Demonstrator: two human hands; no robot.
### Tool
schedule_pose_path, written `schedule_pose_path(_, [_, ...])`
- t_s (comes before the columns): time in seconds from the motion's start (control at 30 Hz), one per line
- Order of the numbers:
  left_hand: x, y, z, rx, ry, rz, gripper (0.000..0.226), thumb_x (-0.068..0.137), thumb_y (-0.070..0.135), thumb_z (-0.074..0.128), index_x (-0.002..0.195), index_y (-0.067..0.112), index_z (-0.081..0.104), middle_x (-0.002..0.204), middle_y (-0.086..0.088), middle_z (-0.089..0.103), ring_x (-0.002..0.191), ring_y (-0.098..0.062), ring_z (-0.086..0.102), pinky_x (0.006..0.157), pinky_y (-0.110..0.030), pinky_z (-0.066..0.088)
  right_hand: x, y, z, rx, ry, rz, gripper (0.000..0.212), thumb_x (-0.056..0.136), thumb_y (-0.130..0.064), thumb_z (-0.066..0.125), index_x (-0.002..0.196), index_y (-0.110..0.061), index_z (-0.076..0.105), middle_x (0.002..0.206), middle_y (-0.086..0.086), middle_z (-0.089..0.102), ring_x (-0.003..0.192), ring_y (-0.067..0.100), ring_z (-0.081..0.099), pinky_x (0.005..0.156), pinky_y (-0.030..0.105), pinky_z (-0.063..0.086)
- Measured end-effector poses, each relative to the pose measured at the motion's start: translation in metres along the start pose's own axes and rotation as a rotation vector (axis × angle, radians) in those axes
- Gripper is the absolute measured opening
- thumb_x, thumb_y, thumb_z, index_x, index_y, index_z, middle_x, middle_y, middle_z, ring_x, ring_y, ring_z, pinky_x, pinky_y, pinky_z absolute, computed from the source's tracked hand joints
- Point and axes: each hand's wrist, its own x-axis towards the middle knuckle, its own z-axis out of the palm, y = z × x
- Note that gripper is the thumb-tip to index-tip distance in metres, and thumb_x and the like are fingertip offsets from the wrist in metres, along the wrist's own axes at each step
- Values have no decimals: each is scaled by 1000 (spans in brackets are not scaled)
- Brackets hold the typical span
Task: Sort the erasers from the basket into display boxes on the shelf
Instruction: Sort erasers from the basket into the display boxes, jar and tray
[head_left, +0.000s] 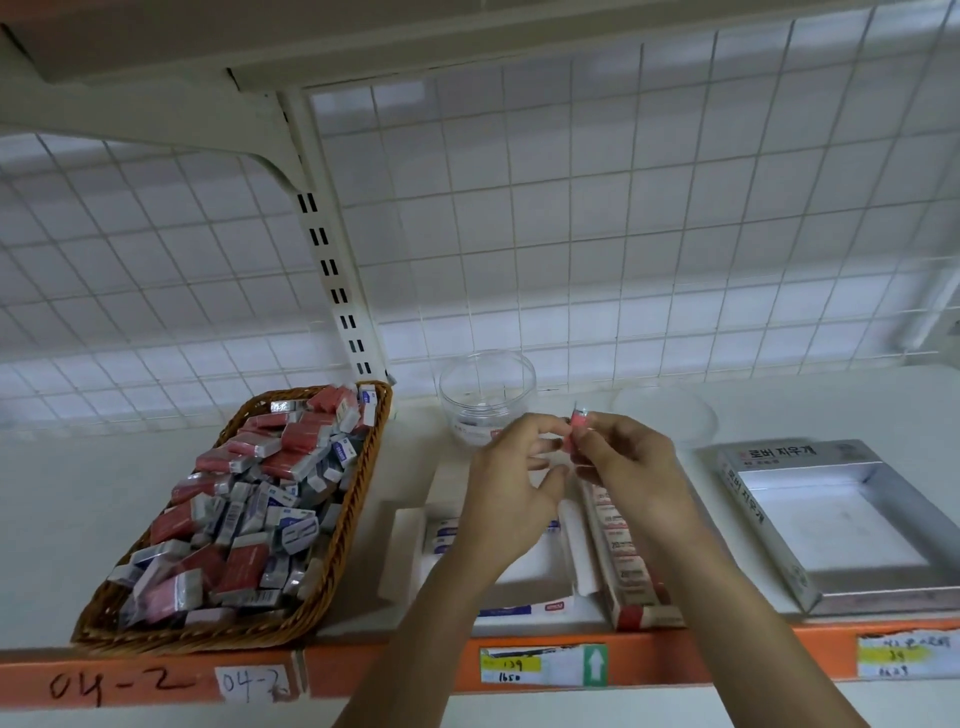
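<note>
A wicker basket (358, 499) on the left of the shelf is heaped with several wrapped erasers (249, 509), red ones and blue-and-white ones. Both hands are raised above the display boxes. My right hand (628, 467) pinches a small red eraser (577, 422) upright at its fingertips. My left hand (514, 483) is close beside it with fingers curled toward the eraser; whether they touch it is unclear. Under the hands lie a white display box (519, 582) with blue-and-white erasers and a narrow red box (623, 561) with a row of red erasers. A silver display box (831, 525) stands at the right.
A clear plastic jar (487, 395) stands at the back of the shelf behind my hands, with its clear lid (665, 415) lying to the right. The orange shelf edge (363, 670) carries price labels. A wire grid forms the back wall.
</note>
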Motion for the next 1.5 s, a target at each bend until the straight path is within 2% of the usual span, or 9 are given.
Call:
schedule_pose_path(0.07, [3,0,6,66,-42,40,28,85,4,62,108,19,62,110,8,66,103,-2,59,89,-15,47,4,1,-12,-98,39,-42,15,86,-24,64,101,-19,67,82,-1,72,80,17,69,82,42,54])
schedule_pose_path(0.23, [9,-4,27,380,-157,45,32,90,21,58,122,24,59,122,8,59,116,-8,51,100,-28,42,17,1,-44,-771,127,-239,14,81,-19,67,95,-23,67,99,1,64,95,16,59,72,18,33])
schedule_pose_path(0.47, [10,-3,43,549,-195,24,38,96,24,51,134,20,52,138,6,48,126,-12,41,105,-23,32,21,2,-59,-1134,68,-200,39,80,-3,48,113,-15,65,119,10,54,110,29,45,88,30,38])
schedule_pose_path(0.67, [9,-4,43,545,-244,-28,34,98,23,47,131,20,57,146,7,38,130,-12,40,105,-25,34,23,12,-53,-1173,53,-205,42,81,1,44,115,-14,65,121,7,54,113,26,41,84,28,40])
schedule_pose_path(0.83, [7,-5,43,531,-243,-40,34,99,24,46,131,20,57,148,7,37,129,-11,42,106,-26,36,27,20,-53,-1134,119,-278,30,80,2,49,100,-9,68,105,7,62,101,25,48,70,27,35])
schedule_pose_path(1.1, [9,-7,44,535,-245,-43,34,98,25,47,130,20,58,147,7,37,128,-11,43,106,-27,37,24,16,-55,-1221,45,-233,36,89,-11,44,115,-25,65,117,3,55,112,25,39,87,28,39])
schedule_pose_path(1.23, [9,-6,41,538,-225,0,34,101,25,41,130,19,57,142,5,45,127,-12,42,104,-25,34,19,17,-50,-1206,86,-260,30,88,-16,48,114,-19,65,116,4,57,110,26,41,88,29,39])
schedule_pose_path(1.4, [16,-7,24,589,-116,31,36,99,18,41,133,17,53,136,3,50,125,-15,43,102,-22,31,11,10,-27,-1053,96,-403,26,75,-2,59,97,-9,70,100,13,65,94,35,51,77,41,47])
schedule_pose_path(1.5, [17,-9,10,638,-43,20,36,96,12,47,131,15,56,133,0,54,122,-20,48,101,-29,39,7,3,-6,-1011,64,-457,29,77,-4,59,105,-10,68,108,11,64,101,33,51,83,38,45])
